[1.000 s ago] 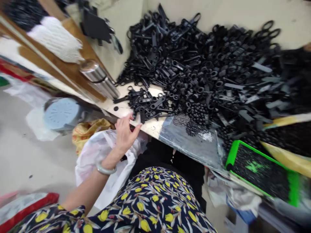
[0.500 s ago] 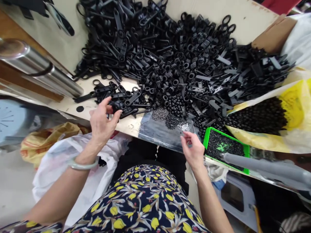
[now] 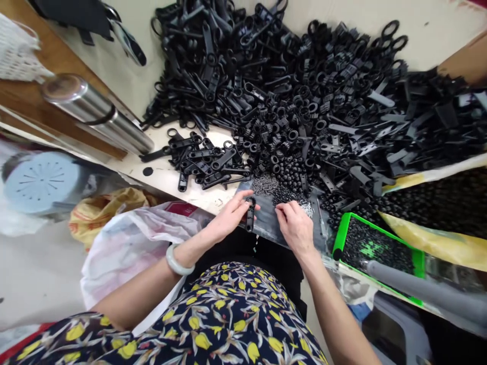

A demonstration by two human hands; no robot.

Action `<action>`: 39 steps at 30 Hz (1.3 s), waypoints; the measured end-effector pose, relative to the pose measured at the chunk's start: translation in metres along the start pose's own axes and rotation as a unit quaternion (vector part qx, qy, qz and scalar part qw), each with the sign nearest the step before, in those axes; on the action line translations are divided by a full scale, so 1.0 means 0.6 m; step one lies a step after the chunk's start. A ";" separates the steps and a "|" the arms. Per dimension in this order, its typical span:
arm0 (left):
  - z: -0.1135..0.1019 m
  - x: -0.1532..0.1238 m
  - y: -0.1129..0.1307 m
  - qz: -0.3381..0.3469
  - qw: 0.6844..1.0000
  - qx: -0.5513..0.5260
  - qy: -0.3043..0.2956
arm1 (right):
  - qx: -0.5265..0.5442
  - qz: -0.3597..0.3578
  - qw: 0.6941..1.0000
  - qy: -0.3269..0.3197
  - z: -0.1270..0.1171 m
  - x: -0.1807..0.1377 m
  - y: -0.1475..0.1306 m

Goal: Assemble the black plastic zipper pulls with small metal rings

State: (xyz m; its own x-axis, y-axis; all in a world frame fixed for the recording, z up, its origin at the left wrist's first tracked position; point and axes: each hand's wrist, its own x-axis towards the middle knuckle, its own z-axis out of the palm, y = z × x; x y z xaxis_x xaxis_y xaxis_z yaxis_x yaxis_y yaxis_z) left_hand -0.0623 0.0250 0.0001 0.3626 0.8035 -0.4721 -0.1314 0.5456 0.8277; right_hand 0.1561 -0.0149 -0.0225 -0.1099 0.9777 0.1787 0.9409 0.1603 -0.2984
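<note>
My left hand (image 3: 228,218) is closed on a long black plastic part (image 3: 250,215) with a rounded end, held over the dark mat (image 3: 268,218) at the table's front edge. Beside it, the thumb and fingertips of my right hand (image 3: 297,227) are pinched together; whatever is between them is too small to make out. Just beyond my right hand lie silver pins (image 3: 307,208), tiny black pieces (image 3: 285,196) and small grey springs or rings (image 3: 266,184). A small heap of long black parts (image 3: 207,157) lies beyond my left hand.
A large pile of black plastic parts (image 3: 274,86) covers the back of the table. At left stands a steel flask (image 3: 99,114). On the right are a green tray (image 3: 344,230) of small black pieces and a yellow-white bag (image 3: 429,238). A white bag (image 3: 114,258) hangs below the front edge.
My left hand has moved right and towards me from the small heap, now with a black plastic part in it. The two hands are closer together. The view has shifted slightly.
</note>
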 end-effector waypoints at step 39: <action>-0.035 -0.019 -0.020 0.058 0.990 0.126 0.008 | -0.015 -0.066 0.998 -0.008 0.013 0.039 -0.029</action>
State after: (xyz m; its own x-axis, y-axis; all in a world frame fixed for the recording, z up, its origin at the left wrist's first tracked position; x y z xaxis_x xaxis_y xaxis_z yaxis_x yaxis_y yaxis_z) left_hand -0.0843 0.0144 -0.0107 0.3433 0.8618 -0.3735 0.0638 0.3753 0.9247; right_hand 0.1344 0.0061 -0.0206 -0.2383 0.9504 0.2001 0.9269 0.2840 -0.2452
